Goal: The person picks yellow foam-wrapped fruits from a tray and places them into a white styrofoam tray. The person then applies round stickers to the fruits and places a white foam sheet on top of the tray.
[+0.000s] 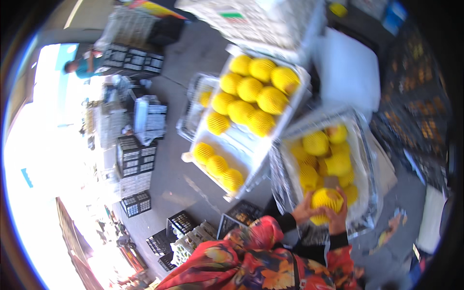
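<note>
Between my two hands is a round fruit in a yellow foam net (327,201). My left hand (306,210) grips its left side and my right hand (339,214) its right side. Both are over the near end of a plastic-lined crate (366,181), in which several more yellow-netted fruits (315,143) lie piled. Left of that crate is a shallow white tray (241,139). Netted fruits (250,88) stand in rows in its far part, and 3 more (217,165) line its near left edge. A bare strip of the tray shows between the two groups.
Stacked white crates (261,25) rise beyond the tray. A smaller crate (186,108) is at the tray's left. Dark crates (417,94) stand at the right, and black crates (136,156) at the left. A black crate (235,217) sits near my left arm. A person (85,67) stands at the far left.
</note>
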`<state>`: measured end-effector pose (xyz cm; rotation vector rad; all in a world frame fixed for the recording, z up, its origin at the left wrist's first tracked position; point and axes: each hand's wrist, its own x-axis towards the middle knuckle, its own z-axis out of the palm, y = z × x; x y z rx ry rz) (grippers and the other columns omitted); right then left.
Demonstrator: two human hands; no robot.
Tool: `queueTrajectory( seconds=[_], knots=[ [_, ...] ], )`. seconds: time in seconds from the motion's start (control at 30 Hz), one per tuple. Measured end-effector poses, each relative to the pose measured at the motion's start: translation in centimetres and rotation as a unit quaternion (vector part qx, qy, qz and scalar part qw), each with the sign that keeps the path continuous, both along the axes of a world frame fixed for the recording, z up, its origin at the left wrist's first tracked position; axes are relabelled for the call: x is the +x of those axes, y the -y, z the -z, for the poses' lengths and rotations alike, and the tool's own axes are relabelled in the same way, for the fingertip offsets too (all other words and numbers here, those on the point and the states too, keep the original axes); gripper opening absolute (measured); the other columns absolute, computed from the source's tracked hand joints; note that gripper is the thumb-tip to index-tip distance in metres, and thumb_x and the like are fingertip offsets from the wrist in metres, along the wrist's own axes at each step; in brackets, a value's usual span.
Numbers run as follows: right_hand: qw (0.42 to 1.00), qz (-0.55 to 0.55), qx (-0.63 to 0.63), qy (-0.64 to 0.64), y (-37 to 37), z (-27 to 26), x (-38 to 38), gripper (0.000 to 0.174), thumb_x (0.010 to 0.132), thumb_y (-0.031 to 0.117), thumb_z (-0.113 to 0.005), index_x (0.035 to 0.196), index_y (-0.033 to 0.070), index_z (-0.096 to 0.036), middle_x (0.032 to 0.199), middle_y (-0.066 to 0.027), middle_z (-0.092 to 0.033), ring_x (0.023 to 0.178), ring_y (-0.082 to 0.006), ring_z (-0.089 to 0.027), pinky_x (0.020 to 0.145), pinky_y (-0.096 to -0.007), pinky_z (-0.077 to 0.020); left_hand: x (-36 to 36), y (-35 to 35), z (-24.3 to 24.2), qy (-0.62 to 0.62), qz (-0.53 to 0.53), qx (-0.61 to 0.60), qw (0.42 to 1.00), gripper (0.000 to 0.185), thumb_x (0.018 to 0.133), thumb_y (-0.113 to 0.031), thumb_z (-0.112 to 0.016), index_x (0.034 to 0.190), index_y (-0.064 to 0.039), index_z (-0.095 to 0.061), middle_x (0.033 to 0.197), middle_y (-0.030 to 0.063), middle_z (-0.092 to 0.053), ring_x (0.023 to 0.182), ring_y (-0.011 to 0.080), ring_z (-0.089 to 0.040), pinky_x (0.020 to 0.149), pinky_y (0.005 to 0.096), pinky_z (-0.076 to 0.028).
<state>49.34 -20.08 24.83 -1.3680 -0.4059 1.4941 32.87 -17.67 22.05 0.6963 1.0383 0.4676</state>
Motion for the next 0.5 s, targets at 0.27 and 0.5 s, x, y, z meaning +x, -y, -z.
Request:
queueTrajectory(
  seconds=[0.27,0.5],
  knots=[
    [0.974,-0.154,0.145,0.081,-2.4,-4.8,-1.6,0.096,0.06,0.022,-0.09,0.14,0.002,-0.041,0.132,-0.0119,-0.053,0.119,-0.0249,-0.054,0.105,-0.0371,-0.0432,-1.3,-2.3,-7.3,0.045,-0.1,-0.167,0.98,0.073,0.087,-0.045,-0.072,0.141,-0.007,-0.042,0.129,0.0108,-0.056,0.115,0.0218,-0.059,0.09,0.0353,-0.053],
    [0.95,-0.193,0.14,0.202,-3.1,-8.3,-0.7,0.081,0.061,0.025,-0.09,0.128,0.002,-0.052,0.122,-0.0122,-0.059,0.113,-0.0251,-0.059,0.098,-0.0374,-0.0466,0.1,-3.3,-10.9,0.004,-0.113,-0.048,0.992,0.053,0.089,-0.025,-0.073,0.132,-0.002,-0.052,0.118,0.0084,-0.063,0.108,0.018,-0.061,0.094,0.0314,-0.051]
  ],
)
